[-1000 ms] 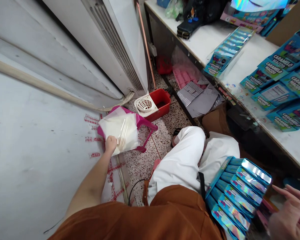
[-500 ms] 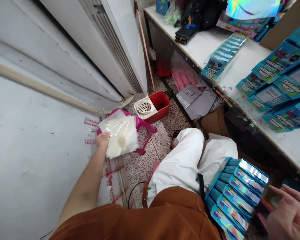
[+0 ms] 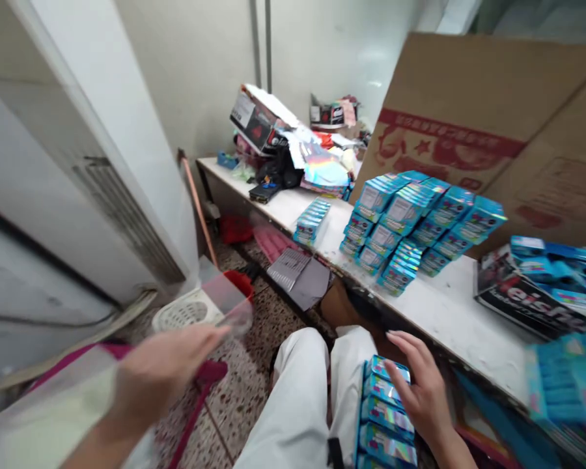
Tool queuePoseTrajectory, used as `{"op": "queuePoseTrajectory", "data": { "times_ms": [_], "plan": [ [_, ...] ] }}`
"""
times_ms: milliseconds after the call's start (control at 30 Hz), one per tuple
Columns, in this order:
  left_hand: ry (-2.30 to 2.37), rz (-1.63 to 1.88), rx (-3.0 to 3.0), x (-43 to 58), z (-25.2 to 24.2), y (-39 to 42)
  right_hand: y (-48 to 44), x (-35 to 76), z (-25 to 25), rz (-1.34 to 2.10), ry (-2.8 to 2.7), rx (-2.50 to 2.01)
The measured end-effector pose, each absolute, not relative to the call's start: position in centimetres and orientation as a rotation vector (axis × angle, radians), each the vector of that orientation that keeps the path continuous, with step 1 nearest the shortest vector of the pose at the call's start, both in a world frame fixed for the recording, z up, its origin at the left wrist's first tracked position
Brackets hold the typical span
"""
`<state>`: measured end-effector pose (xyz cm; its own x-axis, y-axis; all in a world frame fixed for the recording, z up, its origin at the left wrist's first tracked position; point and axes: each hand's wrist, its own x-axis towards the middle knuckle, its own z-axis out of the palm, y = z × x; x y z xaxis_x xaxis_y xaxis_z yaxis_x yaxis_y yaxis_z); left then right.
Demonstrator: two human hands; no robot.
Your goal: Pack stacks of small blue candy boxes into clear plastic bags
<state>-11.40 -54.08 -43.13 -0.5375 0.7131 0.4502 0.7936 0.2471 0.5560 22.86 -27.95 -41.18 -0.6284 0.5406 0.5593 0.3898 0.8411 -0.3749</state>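
At lower left, on magenta stool (image 3: 212,372): pale film stack (image 3: 53,417). Just above, left hand (image 3: 168,365), motion-blurred; grip together, clamped between thumb and fingers on clear film sheet (image 3: 228,296), with free end extending in front of red bucket (image 3: 240,284) and near white wringer basket (image 3: 188,311). Against right thigh of white trousers (image 3: 293,391): lap row of slim blue packs (image 3: 387,413). Over same row, right hand (image 3: 422,384); grip apart, thumb and fingers spread, contact with packs not determinable. Farther out, along white desk (image 3: 442,290): black printed carton (image 3: 527,299), filled with blue packs; toward centre, stepped stack of blue cartons (image 3: 405,215); left of stack and apart, single carton row (image 3: 312,220). Beyond: black wallet (image 3: 264,192) and iridescent sheets (image 3: 325,170). Behind stack, upright: large cardboard box (image 3: 459,91).
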Motion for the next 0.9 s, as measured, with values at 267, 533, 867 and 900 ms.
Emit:
{"op": "queuePoseTrajectory", "data": {
  "times_ms": [267,533,867,900],
  "plan": [
    [-1.677,-0.734,-2.027,1.7,-40.2,-38.9,-28.7,18.0,-35.5,0.211,-2.665,-0.19],
    [-1.772,-1.18,-2.075,3.4,-42.0,-35.9,-26.1,20.9,-35.8,0.006,-2.647,-0.389],
    [-2.454,-1.273,-2.485,2.1,-41.7,-35.5,-23.7,24.3,-37.4,0.013,-2.58,-0.532],
    [-2.402,-1.316,-2.438,2.2,-41.6,-35.5,-23.5,24.6,-37.6,0.016,-2.556,-0.571]
  ]
}}
